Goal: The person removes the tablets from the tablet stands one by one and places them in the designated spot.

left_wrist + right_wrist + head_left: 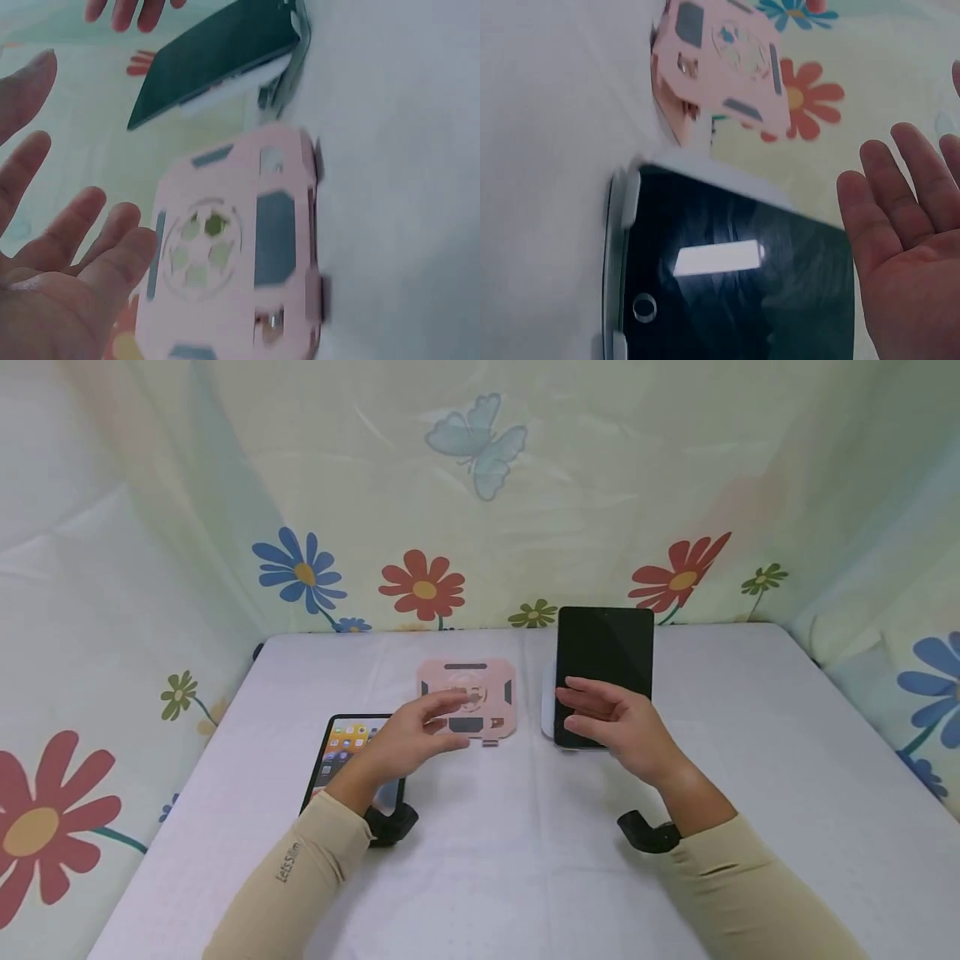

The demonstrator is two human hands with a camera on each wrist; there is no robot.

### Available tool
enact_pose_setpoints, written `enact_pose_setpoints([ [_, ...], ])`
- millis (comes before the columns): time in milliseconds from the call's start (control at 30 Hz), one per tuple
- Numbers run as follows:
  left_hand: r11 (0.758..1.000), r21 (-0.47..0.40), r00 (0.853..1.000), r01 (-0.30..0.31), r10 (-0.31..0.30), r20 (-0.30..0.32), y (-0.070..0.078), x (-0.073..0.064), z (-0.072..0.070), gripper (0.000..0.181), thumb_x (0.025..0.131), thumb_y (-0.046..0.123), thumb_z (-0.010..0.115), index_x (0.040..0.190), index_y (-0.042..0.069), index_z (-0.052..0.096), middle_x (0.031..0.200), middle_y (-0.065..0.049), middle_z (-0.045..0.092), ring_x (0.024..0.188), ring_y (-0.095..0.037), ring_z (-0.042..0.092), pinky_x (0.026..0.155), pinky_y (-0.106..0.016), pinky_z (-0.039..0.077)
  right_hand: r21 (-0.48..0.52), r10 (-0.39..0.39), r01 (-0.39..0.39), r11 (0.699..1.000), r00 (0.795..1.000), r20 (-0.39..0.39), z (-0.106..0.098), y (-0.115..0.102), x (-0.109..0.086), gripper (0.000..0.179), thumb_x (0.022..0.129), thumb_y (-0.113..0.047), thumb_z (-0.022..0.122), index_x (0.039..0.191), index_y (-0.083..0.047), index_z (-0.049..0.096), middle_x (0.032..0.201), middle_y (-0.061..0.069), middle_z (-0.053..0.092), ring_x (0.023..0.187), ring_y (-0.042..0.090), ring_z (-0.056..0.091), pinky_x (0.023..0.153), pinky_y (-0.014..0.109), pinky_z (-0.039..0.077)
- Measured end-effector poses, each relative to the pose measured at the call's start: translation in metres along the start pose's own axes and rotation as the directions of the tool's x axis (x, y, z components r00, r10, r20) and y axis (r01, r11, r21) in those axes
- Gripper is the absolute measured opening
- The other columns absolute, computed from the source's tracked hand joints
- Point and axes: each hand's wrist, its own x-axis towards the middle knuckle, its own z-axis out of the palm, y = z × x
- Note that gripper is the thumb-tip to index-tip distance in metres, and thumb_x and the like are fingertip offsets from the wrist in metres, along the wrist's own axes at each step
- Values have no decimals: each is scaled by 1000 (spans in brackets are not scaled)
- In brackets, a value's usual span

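A pink stand (pixel 506 697) with a round cut-out pattern stands propped on the table. My left hand (pixel 408 735) hovers in front of it, fingers loosely extended and holding nothing. In the left wrist view the fingers are apart from the pink stand (pixel 232 157). To the right, a dark-screened tablet (pixel 603 643) leans upright on a pale stand (pixel 630 199). Before that tablet is my right hand (pixel 626 727), its fingers loosely extended and nothing in its grasp. A second tablet (pixel 341 752), its screen lit with app icons, is partly hidden behind my left hand and wrist.
White cloth covers the table (pixel 495 893). Behind and at both sides hangs a curtain (pixel 585 485) printed with flowers and a butterfly. Black wrist devices (pixel 648 833) hang below both wrists.
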Motion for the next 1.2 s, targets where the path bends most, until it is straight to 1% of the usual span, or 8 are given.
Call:
enact_pose_setpoints([
  [133, 998, -39, 999, -43, 43, -6, 6, 17, 17, 55, 93, 15, 72, 145, 12, 53, 147, -1, 49, 135, -21, 47, 109, -36, 39, -27, -8, 7, 1000, 999, -52, -14, 4, -4, 51, 97, -13, 67, 144, 0, 50, 140, 17, 57, 126, 27, 57, 93, 17, 46],
  [267, 998, -56, 998, -39, 37, -42, 12, 34, 32, 51, 95, 19, 71, 143, 18, 55, 144, 5, 51, 132, -15, 49, 106, -33, 42, -45, -30, 26, 999, 994, -105, -25, 10, -6, 53, 97, -12, 67, 145, 1, 48, 139, 19, 57, 120, 15, 60, 92, 15, 46],
  [400, 996, -88, 997, -28, 22, -68, 19, 50, 42, 52, 94, 23, 72, 144, 22, 55, 145, 5, 51, 133, -21, 48, 101, -35, 47, -68, -41, 30, 997, 987, -157, -39, 16, -8, 54, 97, -11, 67, 145, 1, 47, 138, 17, 58, 117, 3, 59, 91, 14, 45],
  [500, 991, -124, 997, -48, 40, -70, 24, 63, 48, 53, 95, 22, 71, 145, 21, 53, 150, 1, 47, 137, -27, 45, 100, -37, 48, -90, -42, 25, 996, 980, -195, -51, 20, -9, 54, 97, -12, 67, 145, 0, 47, 138, 11, 59, 117, 0, 56, 91, 12, 45],
  [633, 985, -143, 994, -97, 88, -64, 29, 80, 58, 53, 95, 18, 70, 145, 18, 53, 156, 1, 39, 139, -21, 43, 108, -34, 39, -133, -43, 9, 991, 967, -250, -66, 26, -9, 52, 98, -15, 67, 145, -4, 49, 137, 3, 58, 119, 3, 53, 90, 11, 44],
  [767, 985, -129, 992, -115, 107, -70, 34, 95, 70, 51, 95, 15, 70, 144, 14, 54, 157, -2, 37, 139, -15, 42, 112, -30, 33, -173, -32, -22, 985, 953, -300, -77, 32, -8, 49, 99, -18, 66, 145, -8, 52, 141, 6, 56, 123, 12, 50, 91, 13, 45],
  [1033, 999, -15, 995, -30, 29, -96, 37, 114, 82, 48, 96, 20, 70, 142, 19, 57, 160, -1, 31, 146, -21, 28, 114, -42, 32, -152, 94, -149, 977, 942, -322, -93, 45, -2, 57, 101, -29, 61, 152, -11, 43, 154, 14, 41, 138, 30, 41, 109, 47, 38],
  [1200, 999, -25, 992, 20, -23, -121, 43, 126, 84, 45, 96, 23, 69, 140, 22, 59, 162, 0, 24, 146, -27, 26, 113, -49, 33, -112, 155, -197, 974, 939, -306, -101, 51, 6, 60, 102, -32, 60, 154, -12, 39, 158, 14, 35, 140, 36, 38, 109, 51, 37],
])
